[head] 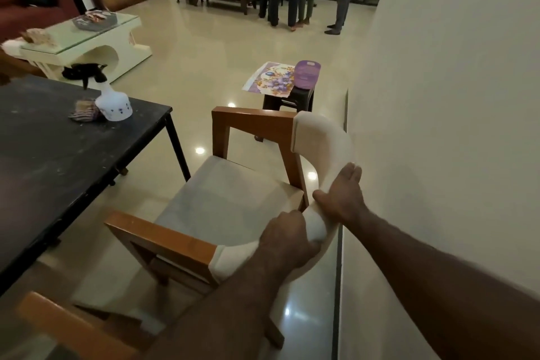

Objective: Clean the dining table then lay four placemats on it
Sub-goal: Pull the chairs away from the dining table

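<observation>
1. Both arms are bare as far up as I can see them, from the wrists to where they run out of sight at the lower edge.
2. The left forearm [222,301] looks broad and has short, fine hair all along it, thickest on its upper side.
3. The left hand [287,240] is bare too. Its back and knuckles show, but its fingertips are hidden.
4. The right forearm [423,257] is bare, with sparser hair along its length.
5. The right hand [342,196] is bare, tendons ridge its back, and nails just show at two fingertips [356,168].
</observation>
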